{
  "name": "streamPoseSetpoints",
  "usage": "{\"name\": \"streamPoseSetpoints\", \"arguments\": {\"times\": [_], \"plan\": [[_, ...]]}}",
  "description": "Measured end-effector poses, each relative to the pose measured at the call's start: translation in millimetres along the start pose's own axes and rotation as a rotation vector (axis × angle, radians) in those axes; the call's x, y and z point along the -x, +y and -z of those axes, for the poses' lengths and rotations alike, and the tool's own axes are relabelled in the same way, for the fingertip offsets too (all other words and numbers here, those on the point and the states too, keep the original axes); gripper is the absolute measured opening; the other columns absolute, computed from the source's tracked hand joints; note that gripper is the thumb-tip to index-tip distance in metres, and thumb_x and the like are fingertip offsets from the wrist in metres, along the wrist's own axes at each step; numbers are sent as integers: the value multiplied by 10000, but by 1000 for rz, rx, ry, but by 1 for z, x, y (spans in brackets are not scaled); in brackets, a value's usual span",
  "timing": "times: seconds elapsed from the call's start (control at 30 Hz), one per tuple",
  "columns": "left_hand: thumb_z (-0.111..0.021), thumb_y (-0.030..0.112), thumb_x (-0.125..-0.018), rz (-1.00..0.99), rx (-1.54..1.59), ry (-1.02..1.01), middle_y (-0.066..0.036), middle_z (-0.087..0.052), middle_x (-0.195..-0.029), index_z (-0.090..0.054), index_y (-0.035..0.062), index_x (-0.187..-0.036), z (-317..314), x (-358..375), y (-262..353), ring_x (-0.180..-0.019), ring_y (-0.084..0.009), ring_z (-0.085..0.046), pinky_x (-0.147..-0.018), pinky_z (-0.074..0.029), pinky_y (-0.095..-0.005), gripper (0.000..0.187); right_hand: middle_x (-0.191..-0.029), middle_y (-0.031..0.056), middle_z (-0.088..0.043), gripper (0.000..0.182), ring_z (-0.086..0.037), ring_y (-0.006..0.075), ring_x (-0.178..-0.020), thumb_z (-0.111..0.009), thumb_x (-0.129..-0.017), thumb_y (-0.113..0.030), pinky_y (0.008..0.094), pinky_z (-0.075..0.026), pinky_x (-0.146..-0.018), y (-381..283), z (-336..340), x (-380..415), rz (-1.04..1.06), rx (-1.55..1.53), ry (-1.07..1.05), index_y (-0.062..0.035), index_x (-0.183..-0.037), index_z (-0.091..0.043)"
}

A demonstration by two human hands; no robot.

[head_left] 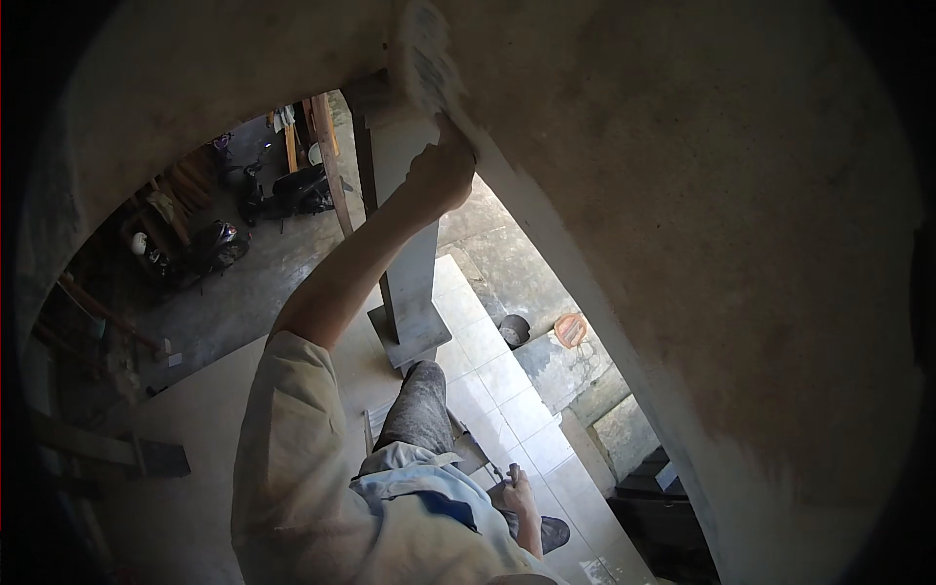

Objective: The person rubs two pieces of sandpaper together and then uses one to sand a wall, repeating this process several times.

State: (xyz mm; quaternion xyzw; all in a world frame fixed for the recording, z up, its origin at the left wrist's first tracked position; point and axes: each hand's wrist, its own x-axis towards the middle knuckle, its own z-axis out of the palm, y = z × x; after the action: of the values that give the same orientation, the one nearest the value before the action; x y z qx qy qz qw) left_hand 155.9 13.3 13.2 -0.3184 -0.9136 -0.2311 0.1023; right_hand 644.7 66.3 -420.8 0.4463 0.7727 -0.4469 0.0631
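Note:
My left hand is raised high, its fingers closed at the pale edge of a brown plastered surface. What it grips is hidden. A whitish-grey smeared patch lies on the plaster just beyond its fingers. Low at my right side, my right hand is wrapped around a short-handled tool. A thin neck runs from the handle towards a flat grey piece close to my leg. One knee in grey cloth shows below me.
A pale pillar on a dark base rises beside my left arm. White floor tiles lie far below, near a dark bucket and a round orange-brown lid. Motorbikes stand at the left, by wooden posts.

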Motion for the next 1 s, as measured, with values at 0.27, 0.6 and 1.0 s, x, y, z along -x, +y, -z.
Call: {"name": "streamPoseSetpoints", "arguments": {"times": [0.27, 0.6, 1.0], "plan": [[-539, 43, -795, -139, -209, 89, -329, -605, -792, -156, -259, -1301, -9, 31, 16, -703, -389, -659, -617, -555, -421, 703, -999, 201, -632, 305, -617, 323, -967, -469, -837, -68, 395, -461, -858, -17, 4, 8, -3, -6, 17, -43, -1133, -536], [-543, 29, -783, -126, -221, 86, -343, -590, -846, -144, -257, -1294, -3, 23, 12, -712, -400, -658, -621, -552, -445, 709, -1038, 277, -604, 358, -590, 407, -1015, -472, -839, -113, 449, -447, -879, -1, 0, -1, 17, -69, -40, -11, -1180, -508], [-514, 8, -774, -51, -173, -98, -317, -610, -820, -169, -275, -1280, 10, 12, 12, -790, -396, -660, -759, -528, -461, 674, -1069, 279, -600, 351, -574, 412, -1052, -447, -826, -86, 448, -440, -891, -26, 13, 3, -51, 56, -121, -6, -1158, -528]]}}
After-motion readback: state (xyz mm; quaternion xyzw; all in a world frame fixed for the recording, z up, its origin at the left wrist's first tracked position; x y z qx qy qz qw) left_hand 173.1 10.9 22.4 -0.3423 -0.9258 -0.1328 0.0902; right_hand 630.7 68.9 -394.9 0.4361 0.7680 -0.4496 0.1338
